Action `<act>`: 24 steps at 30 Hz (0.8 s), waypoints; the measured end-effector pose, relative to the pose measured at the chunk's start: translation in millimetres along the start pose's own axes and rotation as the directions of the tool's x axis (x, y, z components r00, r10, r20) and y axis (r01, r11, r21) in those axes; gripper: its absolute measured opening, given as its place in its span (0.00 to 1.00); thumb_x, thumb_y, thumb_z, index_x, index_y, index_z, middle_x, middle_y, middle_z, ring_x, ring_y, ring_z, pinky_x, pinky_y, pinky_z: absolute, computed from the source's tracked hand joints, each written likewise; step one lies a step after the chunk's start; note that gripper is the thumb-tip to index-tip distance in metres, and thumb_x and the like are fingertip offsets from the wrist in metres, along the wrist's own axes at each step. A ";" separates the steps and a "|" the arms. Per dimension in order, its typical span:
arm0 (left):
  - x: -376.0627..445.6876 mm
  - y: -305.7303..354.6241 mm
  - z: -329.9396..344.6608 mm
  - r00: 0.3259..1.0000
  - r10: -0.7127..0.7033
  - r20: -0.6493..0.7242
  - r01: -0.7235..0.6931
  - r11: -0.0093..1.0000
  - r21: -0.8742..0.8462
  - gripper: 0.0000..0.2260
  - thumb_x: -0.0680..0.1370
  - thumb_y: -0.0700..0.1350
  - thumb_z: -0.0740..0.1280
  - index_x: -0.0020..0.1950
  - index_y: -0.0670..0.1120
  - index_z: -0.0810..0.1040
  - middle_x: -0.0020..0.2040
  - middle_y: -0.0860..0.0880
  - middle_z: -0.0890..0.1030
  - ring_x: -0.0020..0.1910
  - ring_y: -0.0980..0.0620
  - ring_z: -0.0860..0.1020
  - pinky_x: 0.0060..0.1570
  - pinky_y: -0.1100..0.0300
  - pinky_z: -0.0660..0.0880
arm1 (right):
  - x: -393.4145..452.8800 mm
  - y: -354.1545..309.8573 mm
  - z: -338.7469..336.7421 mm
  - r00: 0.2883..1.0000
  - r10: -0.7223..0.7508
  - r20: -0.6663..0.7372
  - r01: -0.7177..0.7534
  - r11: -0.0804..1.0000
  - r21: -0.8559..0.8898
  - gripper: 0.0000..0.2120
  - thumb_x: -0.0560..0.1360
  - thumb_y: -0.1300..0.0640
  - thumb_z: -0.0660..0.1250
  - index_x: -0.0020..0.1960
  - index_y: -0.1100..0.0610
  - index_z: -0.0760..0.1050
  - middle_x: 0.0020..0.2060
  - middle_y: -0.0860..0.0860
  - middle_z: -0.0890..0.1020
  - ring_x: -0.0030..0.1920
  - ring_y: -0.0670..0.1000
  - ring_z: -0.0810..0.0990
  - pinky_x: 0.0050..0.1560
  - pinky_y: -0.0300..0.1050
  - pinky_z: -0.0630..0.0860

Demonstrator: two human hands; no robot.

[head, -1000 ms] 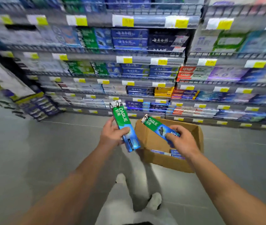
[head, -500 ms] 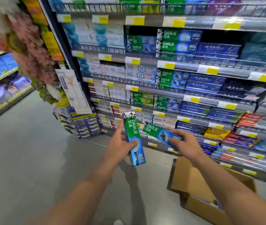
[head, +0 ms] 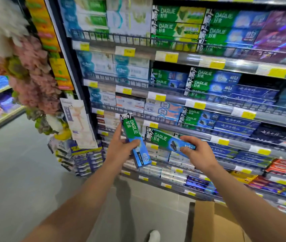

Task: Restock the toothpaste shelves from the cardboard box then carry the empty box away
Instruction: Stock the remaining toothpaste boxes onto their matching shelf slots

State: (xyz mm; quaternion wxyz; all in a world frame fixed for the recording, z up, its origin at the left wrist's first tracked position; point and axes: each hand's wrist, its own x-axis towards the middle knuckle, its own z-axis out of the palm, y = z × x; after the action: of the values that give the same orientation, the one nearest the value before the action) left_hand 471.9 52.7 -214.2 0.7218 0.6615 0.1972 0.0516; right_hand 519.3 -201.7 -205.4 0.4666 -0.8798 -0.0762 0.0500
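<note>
While you stand facing the toothpaste shelves (head: 208, 109), the head view, the only one you have, shows each of your hands carrying one green-and-blue Darlie carton. Your left hand (head: 121, 149) grips the left carton (head: 135, 140) round its lower half, thumb across the front, with the long axis nearly upright and the top leaning a little left. Your right hand (head: 198, 152) pinches the right carton (head: 170, 142) at its blue end, so this one lies almost level, its green end pointing left toward the other carton; the two are near but not touching. Matching Darlie rows (head: 198, 117) with the same dark emblem sit up and to the right of both hands, long axes running along the shelf front. Judging from that, the right carton is already turned the shelf's way and your right hand is nearer, so it should go first; the left carton needs laying over. Down at the lower right, the cardboard box (head: 213, 222) sits on the floor (head: 25, 180) beside your right forearm, its contents out of sight.
</note>
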 end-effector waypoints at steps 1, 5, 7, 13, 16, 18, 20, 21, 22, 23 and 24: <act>11.6 7.6 1.2 1.000 0.017 0.006 -0.017 1.000 -0.002 0.40 0.75 0.37 0.72 0.77 0.63 0.56 0.47 0.48 0.85 0.45 0.50 0.85 0.39 0.47 0.82 | 11.3 -3.5 -2.4 1.000 -0.013 -0.013 0.013 1.000 -0.011 0.16 0.77 0.59 0.68 0.65 0.52 0.76 0.62 0.49 0.78 0.52 0.47 0.78 0.50 0.41 0.74; 60.9 34.9 9.2 0.996 0.089 0.010 -0.089 0.996 0.022 0.39 0.75 0.38 0.72 0.77 0.63 0.55 0.48 0.49 0.85 0.45 0.52 0.84 0.43 0.45 0.82 | 62.0 -19.2 -15.4 0.995 -0.079 -0.053 0.074 0.994 -0.078 0.17 0.78 0.58 0.68 0.67 0.53 0.75 0.65 0.49 0.76 0.67 0.51 0.72 0.62 0.45 0.69; 85.9 50.1 14.7 0.993 0.121 0.008 -0.121 0.992 0.037 0.39 0.75 0.39 0.72 0.77 0.63 0.56 0.48 0.50 0.85 0.47 0.50 0.84 0.48 0.40 0.80 | 89.8 -27.5 -24.6 0.990 -0.116 -0.085 0.105 0.987 -0.119 0.17 0.78 0.59 0.68 0.66 0.53 0.75 0.65 0.50 0.76 0.66 0.52 0.72 0.62 0.45 0.69; 145.7 93.2 32.3 0.990 0.143 0.006 -0.143 0.989 -0.026 0.37 0.76 0.37 0.71 0.76 0.61 0.58 0.51 0.48 0.84 0.48 0.51 0.84 0.38 0.52 0.82 | 173.7 -55.6 -49.1 0.953 -0.284 -0.102 0.237 0.914 -0.329 0.17 0.76 0.61 0.69 0.64 0.52 0.76 0.60 0.51 0.77 0.59 0.52 0.75 0.61 0.47 0.71; 171.6 110.0 36.3 0.986 0.165 -0.013 -0.165 0.986 0.005 0.38 0.76 0.37 0.71 0.78 0.60 0.56 0.53 0.46 0.84 0.49 0.50 0.83 0.45 0.45 0.81 | 207.3 -68.7 -53.9 0.929 -0.358 -0.091 0.291 0.861 -0.416 0.18 0.75 0.63 0.70 0.63 0.52 0.76 0.59 0.51 0.77 0.58 0.53 0.76 0.62 0.48 0.72; 185.8 118.3 37.9 0.982 0.189 -0.019 -0.188 0.981 0.042 0.38 0.76 0.38 0.71 0.78 0.59 0.55 0.52 0.45 0.84 0.48 0.51 0.84 0.49 0.42 0.80 | 226.1 -75.7 -53.5 0.909 -0.410 -0.071 0.329 0.812 -0.482 0.19 0.74 0.63 0.69 0.64 0.52 0.76 0.59 0.50 0.77 0.59 0.53 0.77 0.62 0.49 0.73; 196.7 124.1 39.4 0.982 0.191 -0.011 -0.190 0.981 0.042 0.38 0.76 0.38 0.70 0.78 0.60 0.55 0.53 0.45 0.84 0.47 0.52 0.84 0.44 0.49 0.82 | 239.1 -81.4 -49.8 0.895 -0.441 -0.064 0.349 0.783 -0.515 0.19 0.75 0.62 0.68 0.64 0.52 0.75 0.59 0.50 0.77 0.58 0.54 0.77 0.61 0.50 0.75; 200.9 126.5 39.8 0.983 0.183 -0.006 -0.183 0.983 0.030 0.38 0.76 0.38 0.70 0.78 0.60 0.55 0.55 0.44 0.84 0.46 0.53 0.83 0.38 0.54 0.82 | 244.2 -83.0 -46.8 0.890 -0.451 -0.063 0.355 0.772 -0.527 0.19 0.75 0.62 0.68 0.65 0.52 0.75 0.59 0.50 0.77 0.58 0.54 0.77 0.59 0.51 0.75; 205.7 127.9 39.6 0.985 0.175 -0.002 -0.175 0.984 0.022 0.38 0.77 0.37 0.70 0.78 0.60 0.55 0.55 0.44 0.83 0.46 0.53 0.83 0.33 0.58 0.81 | 249.1 -83.8 -43.6 0.887 -0.457 -0.060 0.356 0.762 -0.541 0.19 0.75 0.62 0.68 0.65 0.52 0.75 0.60 0.50 0.76 0.58 0.55 0.76 0.58 0.52 0.76; 210.6 129.1 39.5 0.986 0.168 -0.001 -0.168 0.986 0.017 0.38 0.77 0.38 0.70 0.78 0.60 0.54 0.55 0.45 0.83 0.46 0.53 0.83 0.31 0.60 0.80 | 253.7 -84.0 -40.2 0.887 -0.458 -0.055 0.353 0.750 -0.560 0.19 0.76 0.62 0.67 0.66 0.52 0.74 0.60 0.50 0.76 0.58 0.56 0.76 0.57 0.53 0.76; 215.9 129.4 38.6 0.986 0.165 -0.001 -0.165 0.986 0.013 0.38 0.76 0.38 0.70 0.78 0.60 0.54 0.53 0.46 0.84 0.45 0.52 0.84 0.31 0.60 0.80 | 258.6 -83.0 -37.0 0.888 -0.457 -0.047 0.348 0.736 -0.580 0.19 0.76 0.62 0.66 0.66 0.51 0.74 0.61 0.50 0.75 0.58 0.57 0.75 0.56 0.54 0.76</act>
State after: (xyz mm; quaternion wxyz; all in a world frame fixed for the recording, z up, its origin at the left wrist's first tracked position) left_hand 707.6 104.5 -132.9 0.7106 0.6800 0.1428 0.1106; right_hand 772.2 -139.1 -120.2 0.1945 -0.9395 -0.2326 -0.1595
